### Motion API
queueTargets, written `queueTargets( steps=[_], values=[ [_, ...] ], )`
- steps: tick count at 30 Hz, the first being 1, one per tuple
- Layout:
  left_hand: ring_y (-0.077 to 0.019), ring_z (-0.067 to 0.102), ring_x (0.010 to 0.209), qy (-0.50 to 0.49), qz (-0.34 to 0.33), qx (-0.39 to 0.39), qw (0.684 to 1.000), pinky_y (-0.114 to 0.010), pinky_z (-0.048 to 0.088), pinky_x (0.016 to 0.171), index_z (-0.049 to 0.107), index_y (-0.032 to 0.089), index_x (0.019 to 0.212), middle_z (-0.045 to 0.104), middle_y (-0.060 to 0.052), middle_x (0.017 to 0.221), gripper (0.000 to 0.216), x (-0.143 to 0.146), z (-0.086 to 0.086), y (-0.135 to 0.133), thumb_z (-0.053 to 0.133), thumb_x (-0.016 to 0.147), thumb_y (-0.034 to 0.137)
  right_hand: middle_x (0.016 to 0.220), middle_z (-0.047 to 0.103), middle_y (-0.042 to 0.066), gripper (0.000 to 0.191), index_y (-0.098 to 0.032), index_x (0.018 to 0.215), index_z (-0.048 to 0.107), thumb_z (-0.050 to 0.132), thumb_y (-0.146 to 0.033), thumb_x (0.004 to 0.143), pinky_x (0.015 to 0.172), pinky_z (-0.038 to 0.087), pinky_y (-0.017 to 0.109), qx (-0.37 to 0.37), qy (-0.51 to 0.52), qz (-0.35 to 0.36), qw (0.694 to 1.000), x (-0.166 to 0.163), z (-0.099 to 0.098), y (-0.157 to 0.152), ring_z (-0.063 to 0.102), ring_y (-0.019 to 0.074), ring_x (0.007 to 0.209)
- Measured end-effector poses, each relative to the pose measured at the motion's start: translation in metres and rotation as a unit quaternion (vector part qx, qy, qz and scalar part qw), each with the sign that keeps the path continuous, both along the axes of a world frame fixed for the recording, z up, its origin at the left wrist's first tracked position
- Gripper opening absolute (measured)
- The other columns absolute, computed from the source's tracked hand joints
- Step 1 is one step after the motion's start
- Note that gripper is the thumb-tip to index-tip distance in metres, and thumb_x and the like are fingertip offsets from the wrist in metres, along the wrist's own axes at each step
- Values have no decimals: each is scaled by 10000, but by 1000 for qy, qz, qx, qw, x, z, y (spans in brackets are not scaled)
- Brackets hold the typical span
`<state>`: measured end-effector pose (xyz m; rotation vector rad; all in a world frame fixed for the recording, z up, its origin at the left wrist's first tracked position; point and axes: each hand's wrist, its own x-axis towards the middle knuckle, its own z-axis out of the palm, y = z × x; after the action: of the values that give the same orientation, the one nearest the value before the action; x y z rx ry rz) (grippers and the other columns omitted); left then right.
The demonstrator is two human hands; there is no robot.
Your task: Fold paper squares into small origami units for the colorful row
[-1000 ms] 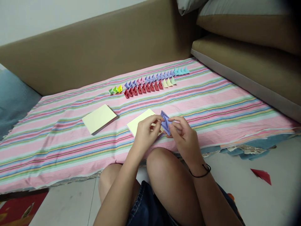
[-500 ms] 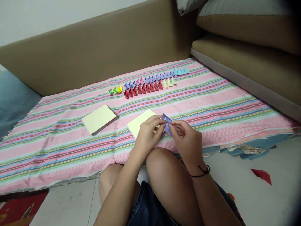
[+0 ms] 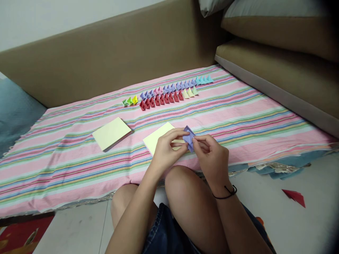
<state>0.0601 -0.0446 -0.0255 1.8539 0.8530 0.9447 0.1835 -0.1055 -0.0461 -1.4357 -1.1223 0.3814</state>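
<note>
A small folded purple paper piece (image 3: 188,137) is pinched between both my hands above the near edge of the striped cloth (image 3: 238,113). My left hand (image 3: 166,150) grips its left side with thumb and fingers closed. My right hand (image 3: 210,155) pinches its right side. Just behind my left hand lies a pale yellow paper stack (image 3: 155,138), partly hidden by my fingers. My bare knees are below my hands.
A second pale yellow paper stack (image 3: 111,133) lies to the left. Rows of folded paper pieces (image 3: 166,93) in green, yellow, red, purple, pink and blue line the back of the cloth. A red folded paper (image 3: 295,197) lies on the floor at right. Brown cushions stand behind.
The purple piece has been folded smaller and flatter between my fingers, and both hands have drawn closer together around it.
</note>
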Motion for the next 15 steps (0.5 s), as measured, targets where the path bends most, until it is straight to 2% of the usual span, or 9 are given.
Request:
queueTargets(
  steps=[4,7,11,13,15],
  values=[
    [-172,606,930,4,56,1,998,-225,534,683,665,194,906,608,-67,1075,199,5,-2,-3,580,734,140,785,731,38,86,-215,836,626,559,-269,836,640,556,278,2,-23,0,1000,-1,0,0,708,212,753],
    [-126,612,768,-38,91,-42,994,-193,508,576,584,183,840,614,-43,966,126,10,-3,-6,604,718,157,774,728,30,78,-215,827,625,562,-261,833,637,549,266,0,-32,1,1000,-1,1,-1,708,203,741],
    [-67,568,598,-91,117,-95,984,-150,441,494,461,209,921,617,10,858,349,14,-5,-6,645,643,106,781,726,29,70,-212,815,623,560,-239,832,642,549,258,0,-30,14,999,-3,1,-1,707,196,740],
    [-65,562,582,-95,113,-117,982,-150,439,505,471,197,949,623,16,808,401,14,-6,-4,635,608,62,780,726,26,73,-212,815,624,557,-233,834,640,548,259,1,-36,22,999,-3,1,0,706,193,738],
    [-81,586,608,-82,108,-134,982,-170,463,545,536,162,932,644,-10,798,350,14,-6,-3,615,608,56,773,724,21,70,-210,813,627,562,-230,830,627,545,256,5,-45,21,999,-4,1,0,705,190,726]
  ],
)
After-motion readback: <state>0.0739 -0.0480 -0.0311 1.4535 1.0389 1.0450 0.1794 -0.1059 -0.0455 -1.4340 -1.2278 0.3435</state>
